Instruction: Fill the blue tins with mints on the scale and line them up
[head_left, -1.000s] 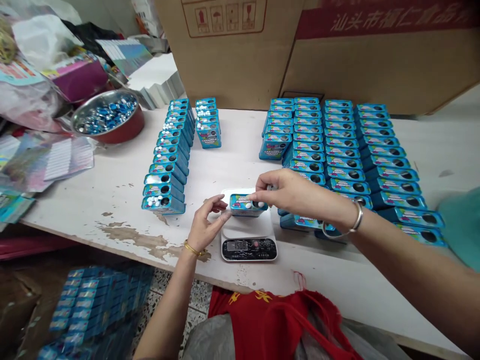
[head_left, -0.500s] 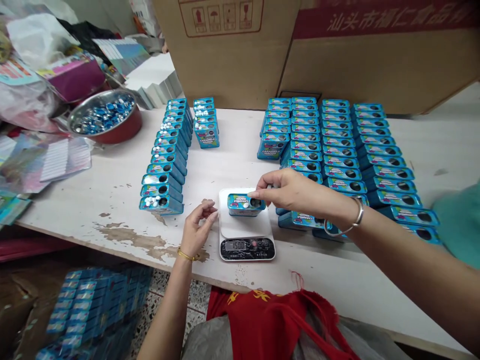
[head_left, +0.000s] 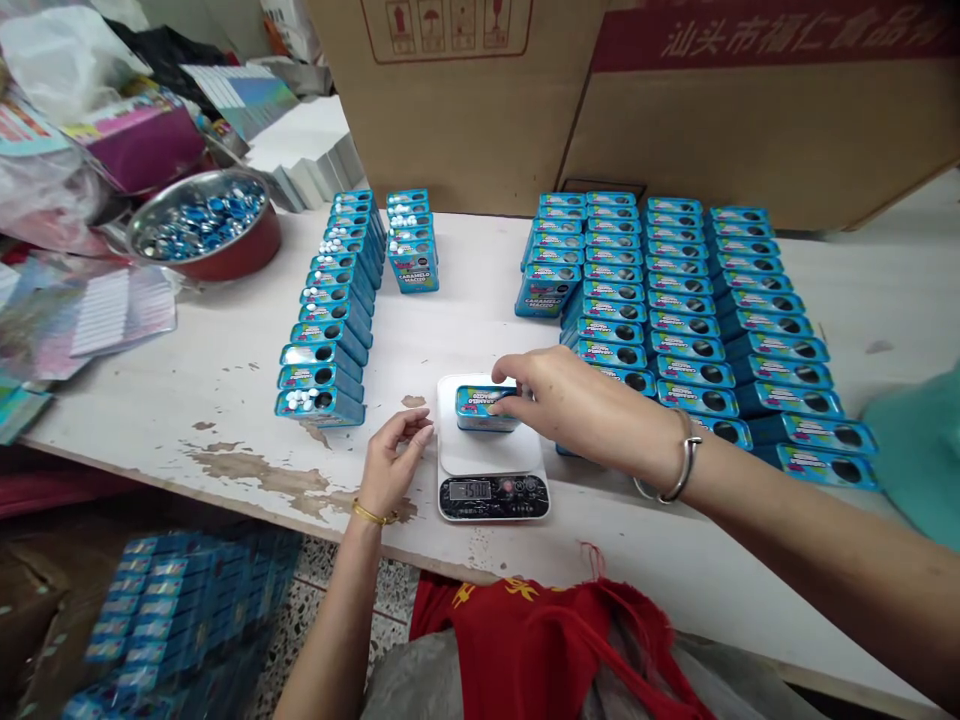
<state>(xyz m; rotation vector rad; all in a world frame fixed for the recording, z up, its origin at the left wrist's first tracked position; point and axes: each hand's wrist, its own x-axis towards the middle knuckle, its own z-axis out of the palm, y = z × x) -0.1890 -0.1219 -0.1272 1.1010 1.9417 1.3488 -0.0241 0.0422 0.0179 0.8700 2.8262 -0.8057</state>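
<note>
A blue candy tin [head_left: 484, 412] sits on the white plate of a small digital scale [head_left: 487, 455], whose display looks like it reads 150.0. My right hand [head_left: 555, 400] reaches over the tin's right end. Its thumb tip is low on the lid and its index finger bends at the far edge; whatever lies between the fingertips is hidden. Beside the scale's left edge rests my left hand [head_left: 396, 448], fingers loosely curled, thumb apart, holding nothing. Left of it stands a row of tins [head_left: 330, 375], several with white candies on their lids.
Rows of blue tins [head_left: 686, 320] with round dark openings fill the right side. A shorter row [head_left: 414, 265] stands back left. Behind are large cardboard boxes [head_left: 465, 130]. A red metal bowl [head_left: 240, 245] of wrapped pieces sits left; more tins [head_left: 165, 610] are below the table edge.
My right hand has shifted left and lower over the tin, and its thumb now covers where a white candy lay on the lid. My left hand has stayed put.
</note>
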